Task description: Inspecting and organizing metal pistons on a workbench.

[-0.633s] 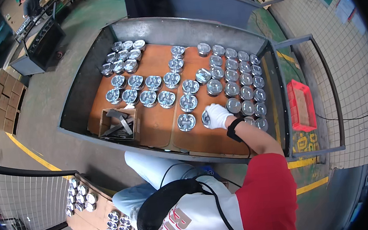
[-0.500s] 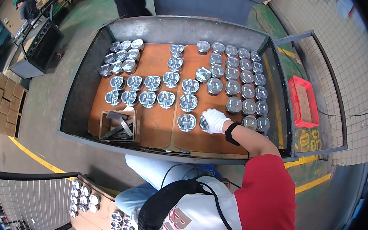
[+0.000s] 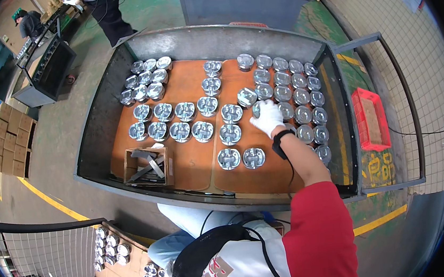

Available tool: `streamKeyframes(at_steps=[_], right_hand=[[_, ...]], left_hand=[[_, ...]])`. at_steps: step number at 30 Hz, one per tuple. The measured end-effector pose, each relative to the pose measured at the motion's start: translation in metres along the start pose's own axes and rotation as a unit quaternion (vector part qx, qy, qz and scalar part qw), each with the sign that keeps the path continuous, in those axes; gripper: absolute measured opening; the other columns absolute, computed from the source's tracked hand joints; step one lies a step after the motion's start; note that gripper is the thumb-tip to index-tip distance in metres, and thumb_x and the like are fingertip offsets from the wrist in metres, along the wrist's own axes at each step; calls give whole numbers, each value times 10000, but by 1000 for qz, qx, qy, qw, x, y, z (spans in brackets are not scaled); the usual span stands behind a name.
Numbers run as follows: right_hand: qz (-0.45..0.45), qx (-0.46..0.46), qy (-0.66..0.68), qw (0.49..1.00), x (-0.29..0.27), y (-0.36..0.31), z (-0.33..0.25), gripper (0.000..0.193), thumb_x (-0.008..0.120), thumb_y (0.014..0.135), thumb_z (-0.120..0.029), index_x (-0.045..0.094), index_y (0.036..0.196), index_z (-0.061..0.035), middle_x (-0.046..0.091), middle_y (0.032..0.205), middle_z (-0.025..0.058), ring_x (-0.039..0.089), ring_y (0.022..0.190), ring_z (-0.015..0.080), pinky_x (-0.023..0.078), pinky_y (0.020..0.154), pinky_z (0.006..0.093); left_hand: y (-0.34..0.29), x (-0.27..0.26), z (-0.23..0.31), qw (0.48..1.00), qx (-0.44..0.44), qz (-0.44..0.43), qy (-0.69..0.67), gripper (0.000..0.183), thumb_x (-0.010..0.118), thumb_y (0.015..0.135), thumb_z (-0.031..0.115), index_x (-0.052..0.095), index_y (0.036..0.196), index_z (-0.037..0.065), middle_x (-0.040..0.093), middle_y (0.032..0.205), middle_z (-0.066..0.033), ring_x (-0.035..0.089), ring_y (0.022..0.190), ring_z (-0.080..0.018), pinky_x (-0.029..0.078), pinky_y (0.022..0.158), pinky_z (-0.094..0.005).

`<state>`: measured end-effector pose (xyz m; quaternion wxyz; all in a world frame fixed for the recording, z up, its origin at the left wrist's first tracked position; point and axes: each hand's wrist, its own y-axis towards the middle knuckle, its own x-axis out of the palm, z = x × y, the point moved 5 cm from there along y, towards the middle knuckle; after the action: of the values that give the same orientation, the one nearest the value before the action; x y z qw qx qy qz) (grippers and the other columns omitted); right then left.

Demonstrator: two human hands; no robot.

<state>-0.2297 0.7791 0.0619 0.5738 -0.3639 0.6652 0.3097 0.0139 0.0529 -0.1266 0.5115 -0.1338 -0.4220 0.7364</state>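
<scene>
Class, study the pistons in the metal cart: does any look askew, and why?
Yes: one piston, just beyond the gloved right hand, appears tilted. Its top faces off at an angle, while the pistons to its right look fairly level.

The gloved right hand (image 3: 269,117) hides much of a piston (image 3: 256,110) right of centre; the top edge crops a standing co-worker (image 3: 108,13); pieces (image 3: 24,50) on the upper-left worktop (image 3: 36,66) look too small to tell from here.
</scene>
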Motion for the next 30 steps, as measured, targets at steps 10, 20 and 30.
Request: streamKeyframes(at_steps=[10,20,30], right_hand=[[-75,118,-80,987,30,12,-4,772,798,688,-492,483,1269,-93,607,1140,165,658,1010,287,540,852,414],[-263,50,796,543,-29,-52,-38,447,586,927,-344,539,1293,-92,659,1115,64,632,1006,186,532,722,408],[-556,-108,791,234,-136,-141,-230,602,432,888,-538,559,1253,-76,606,1237,164,610,1086,337,543,856,493]], left_hand=[[-8,-26,-31,996,16,12,-86,416,585,956,318,561,1234,9,616,1089,-138,610,981,-285,521,841,-390],[-18,-1,3,982,136,54,116,296,616,952,200,604,1152,-17,697,962,-139,678,778,-240,568,723,-346],[-190,241,211,854,427,-44,295,324,741,852,107,670,1158,29,699,1032,-62,654,928,-132,519,833,-268]])
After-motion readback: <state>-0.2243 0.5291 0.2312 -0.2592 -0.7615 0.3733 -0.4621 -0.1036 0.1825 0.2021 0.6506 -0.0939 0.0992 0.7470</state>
